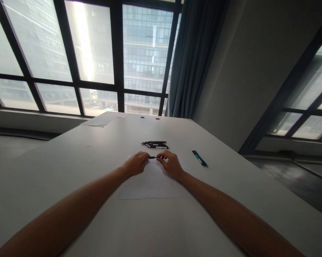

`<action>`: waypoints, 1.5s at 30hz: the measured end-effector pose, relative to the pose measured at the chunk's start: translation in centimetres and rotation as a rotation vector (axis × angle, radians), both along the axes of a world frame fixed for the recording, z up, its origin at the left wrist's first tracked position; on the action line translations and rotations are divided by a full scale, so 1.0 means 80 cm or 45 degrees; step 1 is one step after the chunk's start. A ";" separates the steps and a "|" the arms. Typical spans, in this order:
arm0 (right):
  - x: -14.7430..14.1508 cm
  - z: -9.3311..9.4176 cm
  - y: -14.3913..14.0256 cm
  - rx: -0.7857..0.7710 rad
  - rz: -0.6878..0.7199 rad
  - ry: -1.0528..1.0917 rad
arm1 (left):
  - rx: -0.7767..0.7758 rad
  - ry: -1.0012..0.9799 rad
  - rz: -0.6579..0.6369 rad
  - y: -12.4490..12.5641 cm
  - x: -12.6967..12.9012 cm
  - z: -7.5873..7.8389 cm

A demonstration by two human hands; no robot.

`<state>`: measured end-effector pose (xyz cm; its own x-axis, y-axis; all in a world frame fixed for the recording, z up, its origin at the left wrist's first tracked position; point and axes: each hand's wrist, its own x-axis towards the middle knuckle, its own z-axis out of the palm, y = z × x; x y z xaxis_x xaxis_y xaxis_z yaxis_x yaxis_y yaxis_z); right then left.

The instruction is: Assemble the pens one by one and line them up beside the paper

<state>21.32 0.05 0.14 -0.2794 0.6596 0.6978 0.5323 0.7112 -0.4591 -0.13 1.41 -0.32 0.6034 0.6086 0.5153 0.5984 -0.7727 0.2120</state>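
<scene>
1. Left hand (135, 163): fingers curled, pinching one end of a small dark pen (152, 157).
2. Right hand (171, 163): fingers curled, pinching the pen's other end.
3. Pen: held level between both hands, just above the far edge of a white sheet (150, 185).
4. Sheet: flat on the grey table (70, 171), under both wrists.
5. Pen cluster (155, 144): dark, lying just beyond the hands.
6. Two pens (200, 158): side by side, right of the right hand.
7. Papers (103, 119): far table edge, near the window.
</scene>
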 end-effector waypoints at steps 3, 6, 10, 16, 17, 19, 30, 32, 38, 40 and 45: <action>0.000 0.000 -0.001 0.004 0.003 -0.012 | -0.003 -0.001 0.004 0.001 0.000 -0.001; -0.001 0.000 -0.001 0.003 -0.022 0.005 | -0.007 0.008 0.014 0.001 0.001 -0.002; -0.001 0.000 -0.002 -0.008 -0.017 0.014 | -0.008 0.022 0.019 -0.001 0.002 0.000; -0.001 0.000 -0.004 -0.009 -0.036 0.001 | -0.002 0.020 0.018 -0.002 0.001 -0.001; -0.001 0.000 -0.004 -0.006 -0.035 0.000 | -0.001 0.017 0.015 -0.002 0.001 -0.001; -0.001 0.001 -0.005 0.009 -0.035 0.006 | -0.001 0.013 0.013 -0.002 0.001 -0.002; 0.001 0.002 -0.008 0.063 -0.140 -0.034 | -0.006 0.006 0.013 -0.002 0.001 -0.001; 0.001 0.002 -0.008 0.056 -0.134 -0.046 | -0.011 0.004 0.016 -0.002 0.001 -0.002; 0.000 0.001 -0.007 0.072 -0.097 -0.047 | -0.026 0.012 0.022 -0.002 0.002 -0.001; 0.000 0.001 -0.007 0.071 -0.077 -0.045 | -0.023 0.007 0.025 -0.002 0.002 -0.002; 0.000 0.001 -0.007 0.042 -0.047 -0.053 | -0.021 -0.020 0.012 -0.002 0.001 -0.002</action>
